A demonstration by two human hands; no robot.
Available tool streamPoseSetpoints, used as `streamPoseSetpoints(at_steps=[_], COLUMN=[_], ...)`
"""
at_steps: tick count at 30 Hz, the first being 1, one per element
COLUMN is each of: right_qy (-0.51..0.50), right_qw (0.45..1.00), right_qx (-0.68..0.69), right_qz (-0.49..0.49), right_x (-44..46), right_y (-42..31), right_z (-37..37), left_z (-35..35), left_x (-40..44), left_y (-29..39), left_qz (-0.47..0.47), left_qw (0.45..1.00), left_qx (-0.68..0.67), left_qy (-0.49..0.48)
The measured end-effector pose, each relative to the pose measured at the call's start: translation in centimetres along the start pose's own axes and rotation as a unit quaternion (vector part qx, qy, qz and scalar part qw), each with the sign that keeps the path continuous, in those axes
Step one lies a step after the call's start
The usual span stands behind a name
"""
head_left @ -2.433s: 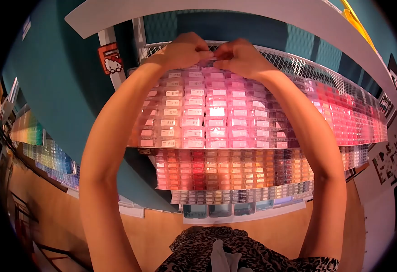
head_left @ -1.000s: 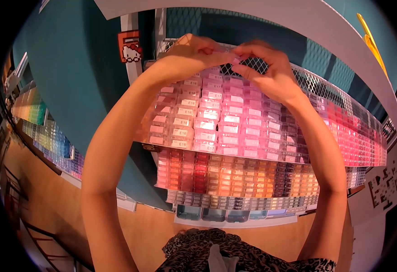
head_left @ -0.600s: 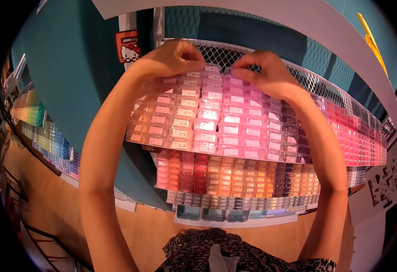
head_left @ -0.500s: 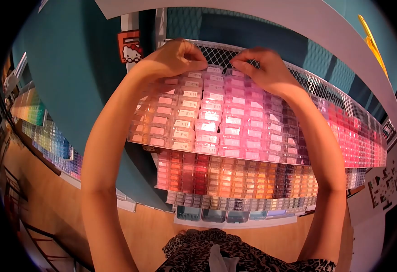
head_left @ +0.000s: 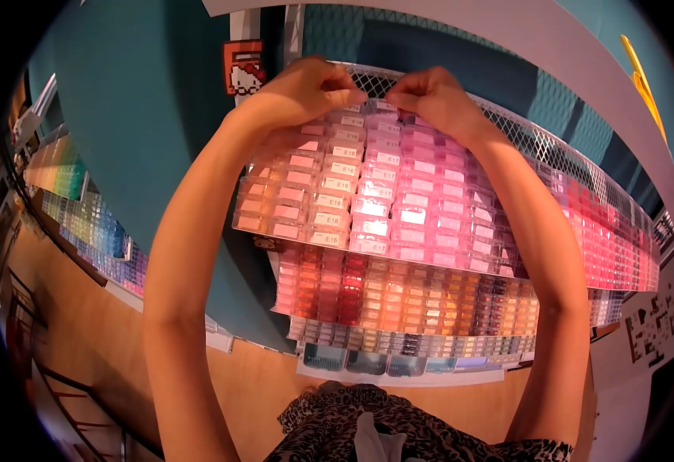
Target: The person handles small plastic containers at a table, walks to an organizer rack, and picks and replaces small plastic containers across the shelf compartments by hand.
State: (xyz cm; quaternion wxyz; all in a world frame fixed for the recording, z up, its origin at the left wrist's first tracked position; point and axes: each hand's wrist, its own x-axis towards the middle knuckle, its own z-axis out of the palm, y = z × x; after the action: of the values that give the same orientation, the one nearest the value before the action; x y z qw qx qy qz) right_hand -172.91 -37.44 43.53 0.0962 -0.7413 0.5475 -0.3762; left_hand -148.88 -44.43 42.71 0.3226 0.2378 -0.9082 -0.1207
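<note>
Small clear plastic boxes with white labels fill a tilted rack; the pale column reads E16 [head_left: 337, 185] and the pink one beside it E17 [head_left: 381, 192]. At the top of the E17 column, a small plastic box [head_left: 384, 106] sits between my two hands. My left hand [head_left: 323, 91] has its fingers bent and pinched at the box's left side. From the right, my right hand [head_left: 435, 100] meets it with thumb and fingers curled together. The fingers partly hide the box's edges.
Red and orange boxes [head_left: 398, 289] fill a lower tier, with grey ones and teal bins [head_left: 367, 362] beneath. White wire mesh [head_left: 552, 146] backs the rack. A white curved panel [head_left: 460, 35] arches above. A pixel-art cat picture [head_left: 244, 68] hangs at the upper left.
My hands have drawn closer together over the top of the E17 column. The view has shifted a little, so the rack appears slightly further right.
</note>
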Motion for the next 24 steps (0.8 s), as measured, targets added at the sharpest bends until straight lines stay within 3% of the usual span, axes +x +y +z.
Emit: streamPoseSetpoints(at_steps=[4,21,24], right_qy=[-0.001,0.017,0.01], right_qw=[1.0,0.995,0.99], right_qx=[0.0,-0.004,-0.074], right_qz=[-0.004,-0.101,-0.121], right_x=[-0.1,-0.5,-1.0], right_y=[0.1,0.4,-0.7], right_z=[0.1,0.8,0.7], left_z=[-0.3,0.3,-0.2], left_x=[-0.5,0.3,-0.3], left_y=[0.5,-0.9,-0.4], left_qz=[-0.044,-0.012,-0.002], left_qw=[0.998,1.0,0.999], left_qx=[0.005,0.025,0.048], left_qy=[-0.046,-0.008,-0.007])
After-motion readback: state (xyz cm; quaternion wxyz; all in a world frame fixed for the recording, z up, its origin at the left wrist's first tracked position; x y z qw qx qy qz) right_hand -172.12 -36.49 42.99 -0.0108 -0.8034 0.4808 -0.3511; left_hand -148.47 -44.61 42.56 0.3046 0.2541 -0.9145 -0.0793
